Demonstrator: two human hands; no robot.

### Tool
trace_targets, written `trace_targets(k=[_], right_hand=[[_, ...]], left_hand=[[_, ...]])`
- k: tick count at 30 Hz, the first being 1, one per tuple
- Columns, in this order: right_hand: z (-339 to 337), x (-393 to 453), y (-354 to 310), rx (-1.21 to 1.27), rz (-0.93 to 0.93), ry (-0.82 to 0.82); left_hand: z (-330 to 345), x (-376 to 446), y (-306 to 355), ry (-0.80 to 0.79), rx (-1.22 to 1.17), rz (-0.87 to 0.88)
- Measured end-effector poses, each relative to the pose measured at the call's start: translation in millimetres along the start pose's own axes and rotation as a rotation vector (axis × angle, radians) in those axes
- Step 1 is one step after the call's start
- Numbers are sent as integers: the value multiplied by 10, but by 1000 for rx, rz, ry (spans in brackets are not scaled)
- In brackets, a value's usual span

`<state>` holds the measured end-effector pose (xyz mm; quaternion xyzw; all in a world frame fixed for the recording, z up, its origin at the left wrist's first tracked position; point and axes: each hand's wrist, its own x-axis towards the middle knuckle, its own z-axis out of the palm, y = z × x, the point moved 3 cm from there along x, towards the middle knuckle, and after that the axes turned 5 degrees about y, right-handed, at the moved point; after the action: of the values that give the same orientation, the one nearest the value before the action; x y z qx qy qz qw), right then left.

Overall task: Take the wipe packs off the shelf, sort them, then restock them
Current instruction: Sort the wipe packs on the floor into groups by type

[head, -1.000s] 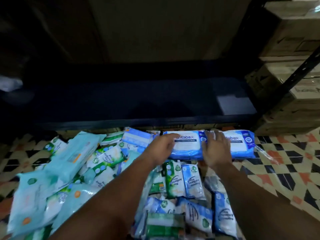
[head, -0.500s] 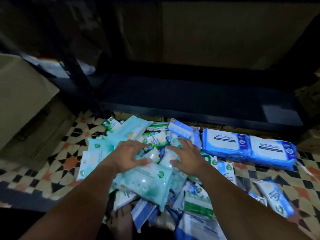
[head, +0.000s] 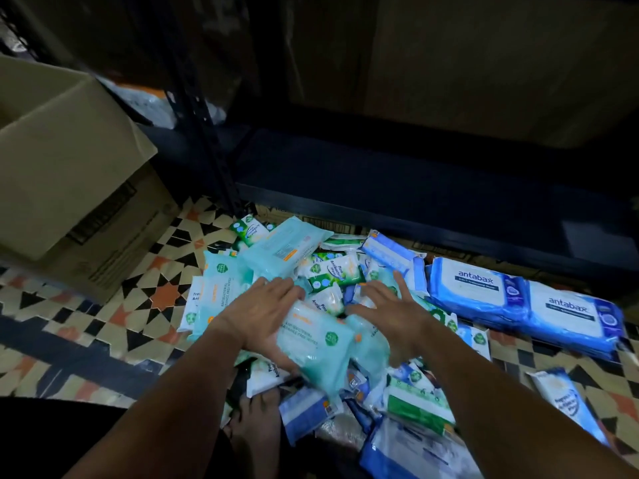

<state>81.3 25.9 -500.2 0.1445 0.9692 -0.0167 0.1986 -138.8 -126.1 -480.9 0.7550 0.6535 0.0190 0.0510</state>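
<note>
A heap of wipe packs (head: 332, 274) in teal, green and blue lies on the tiled floor in front of the dark, bare low shelf (head: 380, 188). My left hand (head: 262, 312) holds a teal wipe pack (head: 321, 347) on top of the heap, fingers over its top and thumb at its near edge. My right hand (head: 390, 319) rests with spread fingers on the packs just to the right of it. Two large blue antabax packs (head: 484, 288) lie side by side on the floor at the right, apart from the heap.
A big open cardboard box (head: 62, 167) stands at the left on the patterned tile floor (head: 103, 312). A black shelf upright (head: 204, 150) rises between the box and the shelf. A bare foot (head: 259, 420) sits under the near edge of the heap.
Both hands left the blue antabax packs at the right and moved left onto the heap. The left hand now holds the teal pack, tilted up a little.
</note>
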Motion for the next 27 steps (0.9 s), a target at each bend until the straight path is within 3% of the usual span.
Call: trace_targets(k=[3, 7, 11, 14, 19, 24, 27], right_hand=[[96, -176, 141, 27, 138, 43], [275, -455, 377, 108, 375, -25], [398, -610, 492, 167, 523, -50], [427, -621, 505, 194, 594, 3], [426, -601, 466, 202, 676, 86], [366, -443, 299, 252, 647, 161], [365, -366, 188, 270, 663, 124]], left_hand=[[-39, -33, -182, 93, -19, -198], [-81, 24, -350, 167, 11, -505], [-19, 92, -365, 146, 60, -796], [72, 158, -326, 46, 81, -909], [102, 274, -296, 5, 104, -765], [69, 181, -279, -128, 17, -366], [19, 43, -286, -117, 28, -322]])
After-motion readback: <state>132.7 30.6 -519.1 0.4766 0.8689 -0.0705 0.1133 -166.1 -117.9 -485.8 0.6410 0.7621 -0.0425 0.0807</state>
